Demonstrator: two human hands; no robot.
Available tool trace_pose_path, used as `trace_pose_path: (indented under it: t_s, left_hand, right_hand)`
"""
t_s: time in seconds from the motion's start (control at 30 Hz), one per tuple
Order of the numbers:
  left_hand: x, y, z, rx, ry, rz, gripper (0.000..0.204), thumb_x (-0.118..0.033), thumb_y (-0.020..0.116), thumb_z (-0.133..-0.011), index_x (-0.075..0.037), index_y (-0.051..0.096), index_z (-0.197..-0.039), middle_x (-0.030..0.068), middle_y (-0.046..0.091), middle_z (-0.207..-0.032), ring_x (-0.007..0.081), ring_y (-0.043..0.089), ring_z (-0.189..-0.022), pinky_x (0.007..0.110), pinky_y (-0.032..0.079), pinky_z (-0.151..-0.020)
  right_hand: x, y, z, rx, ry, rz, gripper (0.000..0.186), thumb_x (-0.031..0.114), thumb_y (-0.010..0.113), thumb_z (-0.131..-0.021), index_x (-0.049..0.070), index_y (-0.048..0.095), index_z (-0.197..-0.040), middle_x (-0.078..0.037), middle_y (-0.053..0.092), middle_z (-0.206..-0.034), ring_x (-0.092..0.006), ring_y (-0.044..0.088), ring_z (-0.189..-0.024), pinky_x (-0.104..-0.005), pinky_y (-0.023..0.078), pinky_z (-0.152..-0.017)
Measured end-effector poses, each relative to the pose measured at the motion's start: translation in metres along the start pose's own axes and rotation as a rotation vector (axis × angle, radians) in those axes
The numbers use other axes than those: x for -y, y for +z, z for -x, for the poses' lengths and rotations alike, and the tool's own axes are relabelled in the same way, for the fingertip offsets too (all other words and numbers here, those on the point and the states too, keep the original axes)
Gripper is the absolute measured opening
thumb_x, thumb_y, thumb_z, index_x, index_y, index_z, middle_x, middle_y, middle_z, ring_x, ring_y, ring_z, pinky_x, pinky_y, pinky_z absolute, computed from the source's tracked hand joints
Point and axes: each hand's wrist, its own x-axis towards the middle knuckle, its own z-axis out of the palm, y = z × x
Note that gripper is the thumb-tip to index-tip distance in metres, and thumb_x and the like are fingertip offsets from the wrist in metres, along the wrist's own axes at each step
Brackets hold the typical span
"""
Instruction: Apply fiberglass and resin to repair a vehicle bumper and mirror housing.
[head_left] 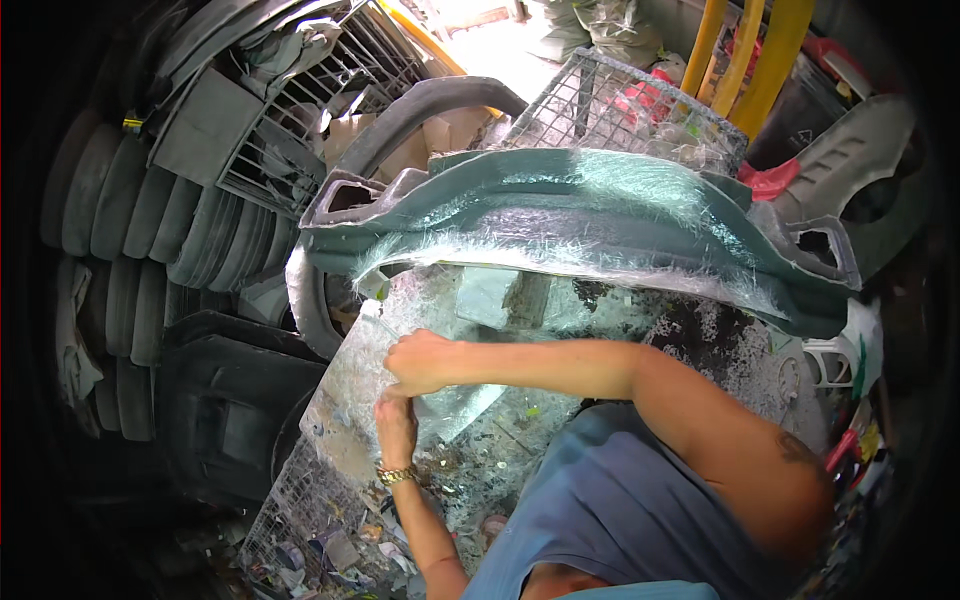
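My right hand reaches across from the right with its fingers curled closed. Beside its knuckles lies a thin pale stick with a white tip, which seems to run into its grip. Just below, my left hand, with a gold watch on the wrist, meets the right. Its fingers are bent, and what they hold is hidden. Under and beside both hands is a shiny, translucent fibreglass sheet on the stained tabletop. Beyond them stretches a long green moulded panel with frayed glass fibres along its edges.
A pale block sits under the panel's near edge. Stacked dark curved parts and a black moulded shell stand at left. Wire cages and yellow posts are at the back. Scraps litter the near-left wire mesh.
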Motion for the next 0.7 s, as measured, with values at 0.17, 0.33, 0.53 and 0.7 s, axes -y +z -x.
trace_pose_path:
  t_s: [0.17,0.33,0.53,0.7]
  left_hand:
    - [-0.032,-0.079,-0.054,-0.106,-0.108,0.128,0.009,-0.002,0.055,-0.086,0.001,0.059,-0.093,0.0192,0.056,-0.076,0.034,0.053,-0.065,0.04,0.042,-0.06]
    - [-0.045,-0.121,-0.107,-0.064,0.006,0.351,0.014,-0.006,0.058,-0.088,0.003,0.051,-0.08,0.0083,0.044,-0.068,0.0161,0.041,-0.059,0.03,0.036,-0.056]
    - [-0.119,-0.124,-0.203,-0.221,0.346,0.253,0.016,-0.009,0.057,-0.088,0.003,0.049,-0.083,0.0149,0.044,-0.075,0.029,0.045,-0.065,0.032,0.039,-0.061]
    - [-0.163,-0.124,-0.271,-0.268,0.36,0.25,0.026,-0.019,0.059,-0.091,0.001,0.048,-0.079,0.0103,0.04,-0.069,0.0203,0.037,-0.059,0.03,0.036,-0.056]
  right_hand:
    - [-0.003,-0.037,-0.025,-0.01,-0.143,0.258,0.028,0.024,0.062,-0.074,0.001,0.069,-0.09,-0.016,0.069,-0.086,-0.0295,0.067,-0.085,-0.043,0.052,-0.07]
    - [-0.042,-0.172,0.006,0.234,-0.369,0.192,0.033,0.029,0.058,-0.079,-0.001,0.065,-0.091,-0.021,0.066,-0.089,-0.0349,0.063,-0.084,-0.0443,0.048,-0.074]
    - [-0.061,-0.258,0.077,0.017,-0.304,0.492,0.034,0.03,0.061,-0.083,-0.002,0.064,-0.092,-0.022,0.064,-0.088,-0.0364,0.061,-0.083,-0.045,0.045,-0.075]
    - [-0.095,-0.318,0.129,-0.093,-0.26,0.322,0.039,0.034,0.055,-0.089,-0.005,0.061,-0.091,-0.015,0.059,-0.07,-0.0215,0.05,-0.063,-0.0381,0.041,-0.064]
